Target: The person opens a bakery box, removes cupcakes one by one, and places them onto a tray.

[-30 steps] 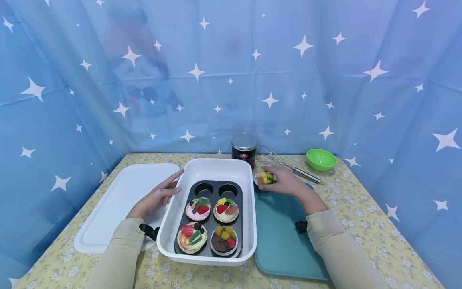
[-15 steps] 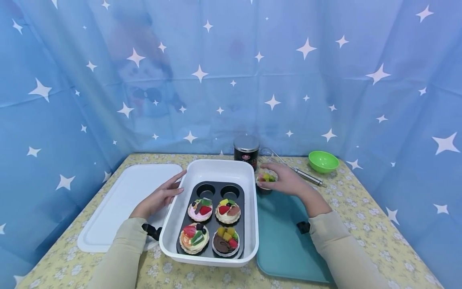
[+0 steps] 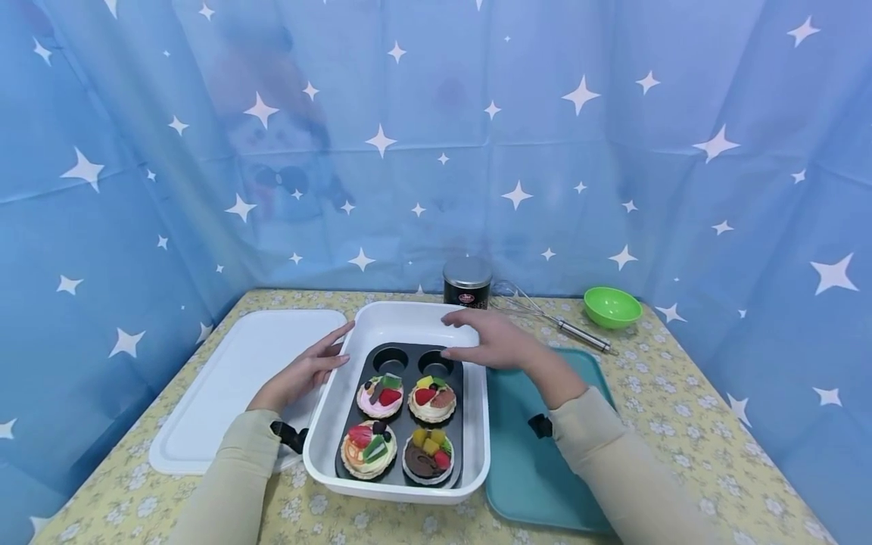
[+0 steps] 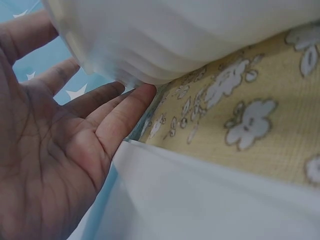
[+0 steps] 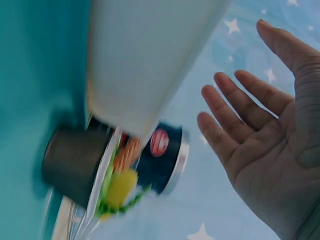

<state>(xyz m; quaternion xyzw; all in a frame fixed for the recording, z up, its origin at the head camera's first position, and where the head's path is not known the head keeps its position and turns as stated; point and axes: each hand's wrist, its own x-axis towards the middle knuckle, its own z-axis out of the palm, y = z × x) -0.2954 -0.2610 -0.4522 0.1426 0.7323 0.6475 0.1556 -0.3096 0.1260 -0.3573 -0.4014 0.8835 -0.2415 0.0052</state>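
Observation:
My left hand [image 3: 303, 376] touches the left side of the white bin [image 3: 397, 492] with its fingers extended; in the left wrist view the fingertips lie against the outer wall. Inside the bin is a black muffin tin [image 3: 413, 363] whose two rear cups are bare. Its other cups hold fruit-topped tarts, such as a pink one [image 3: 379, 407] and a chocolate one [image 3: 422, 460]. Over the bin's right rim hovers my right hand [image 3: 500, 341], fingers spread and holding nothing. Another fruit tart [image 5: 120, 187] stands in a dark cup [image 5: 75, 157] on the teal tray [image 3: 545, 454], hidden from the head view.
A white lid [image 3: 238, 378] lies left of the bin. Behind stand a black tin can [image 3: 467, 286] with a silver top, a whisk [image 3: 579, 333] and a green bowl [image 3: 612, 307]. A starry blue curtain [image 3: 436, 182] closes off the table's back and sides.
My right hand has let go of the fruit tart on the teal tray and moved left, over the bin's rim. My left hand keeps its place at the bin's left side.

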